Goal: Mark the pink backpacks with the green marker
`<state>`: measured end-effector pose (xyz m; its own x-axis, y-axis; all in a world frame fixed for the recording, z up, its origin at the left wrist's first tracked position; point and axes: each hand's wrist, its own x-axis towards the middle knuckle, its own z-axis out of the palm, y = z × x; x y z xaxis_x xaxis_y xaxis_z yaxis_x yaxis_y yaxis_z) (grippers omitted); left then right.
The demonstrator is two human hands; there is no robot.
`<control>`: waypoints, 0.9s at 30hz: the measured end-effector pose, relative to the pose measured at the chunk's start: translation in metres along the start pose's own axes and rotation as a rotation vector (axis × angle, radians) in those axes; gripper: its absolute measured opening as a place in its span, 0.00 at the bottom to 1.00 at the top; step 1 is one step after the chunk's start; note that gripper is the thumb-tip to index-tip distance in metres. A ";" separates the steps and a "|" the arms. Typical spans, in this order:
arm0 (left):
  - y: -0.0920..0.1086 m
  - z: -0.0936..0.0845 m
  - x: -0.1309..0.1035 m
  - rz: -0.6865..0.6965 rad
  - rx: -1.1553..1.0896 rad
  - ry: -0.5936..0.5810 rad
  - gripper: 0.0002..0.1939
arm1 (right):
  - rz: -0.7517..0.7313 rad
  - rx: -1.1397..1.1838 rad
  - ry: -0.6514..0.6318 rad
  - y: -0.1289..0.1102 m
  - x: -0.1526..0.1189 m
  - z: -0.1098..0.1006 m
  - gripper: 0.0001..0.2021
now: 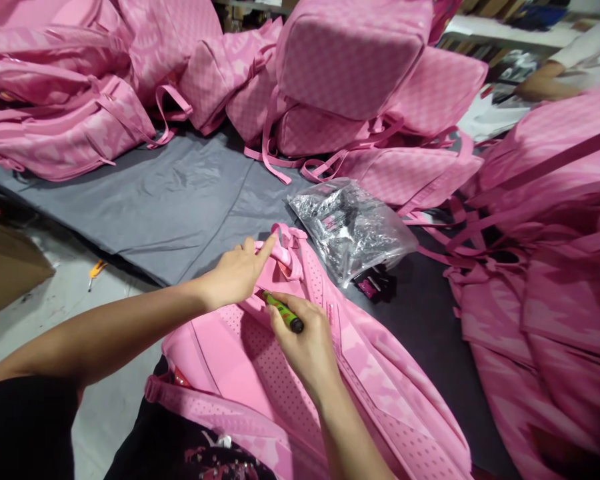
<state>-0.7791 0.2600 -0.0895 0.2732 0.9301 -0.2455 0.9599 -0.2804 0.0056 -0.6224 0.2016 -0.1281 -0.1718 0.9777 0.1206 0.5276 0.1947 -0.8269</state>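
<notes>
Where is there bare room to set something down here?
Bare grey tabletop lies between the left hand, the rear backpacks and the plastic packet. A narrower strip separates the nearest backpack from the right-side pile. The back and right are crowded.

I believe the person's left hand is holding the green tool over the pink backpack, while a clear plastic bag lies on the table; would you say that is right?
Not quite: the head view shows the right hand, not the left hand, holding the green tool over the pink backpack, while a clear plastic bag lies on the table.
</notes>
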 end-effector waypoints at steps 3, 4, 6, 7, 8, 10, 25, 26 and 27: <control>0.001 -0.002 -0.001 -0.016 0.002 -0.010 0.48 | -0.010 0.048 -0.014 0.001 -0.001 0.000 0.12; 0.001 -0.002 -0.001 -0.022 0.004 -0.007 0.48 | -0.004 0.056 -0.028 0.001 -0.001 0.001 0.12; 0.001 -0.003 -0.001 -0.029 0.013 -0.008 0.48 | 0.000 0.033 -0.025 0.002 0.000 0.001 0.11; 0.001 -0.004 -0.001 -0.029 0.019 -0.015 0.48 | -0.009 0.025 -0.010 0.002 0.000 0.001 0.11; 0.001 -0.004 -0.001 -0.030 0.022 -0.022 0.48 | -0.022 0.029 0.001 0.001 0.001 0.001 0.12; 0.001 -0.005 -0.002 -0.023 0.015 -0.024 0.48 | -0.045 0.039 -0.013 -0.002 0.002 0.000 0.12; -0.002 -0.008 0.002 -0.040 0.052 -0.054 0.44 | -0.160 -0.177 0.184 0.005 -0.004 -0.093 0.08; -0.002 -0.008 0.003 -0.045 0.047 -0.057 0.44 | -0.145 -0.254 0.260 0.019 0.001 -0.112 0.11; -0.002 -0.007 0.003 -0.050 0.043 -0.057 0.44 | -0.079 -0.398 0.328 0.036 0.009 -0.129 0.14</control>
<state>-0.7797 0.2653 -0.0831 0.2197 0.9285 -0.2995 0.9682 -0.2452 -0.0497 -0.4980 0.2275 -0.0857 0.0122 0.9198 0.3923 0.8098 0.2210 -0.5435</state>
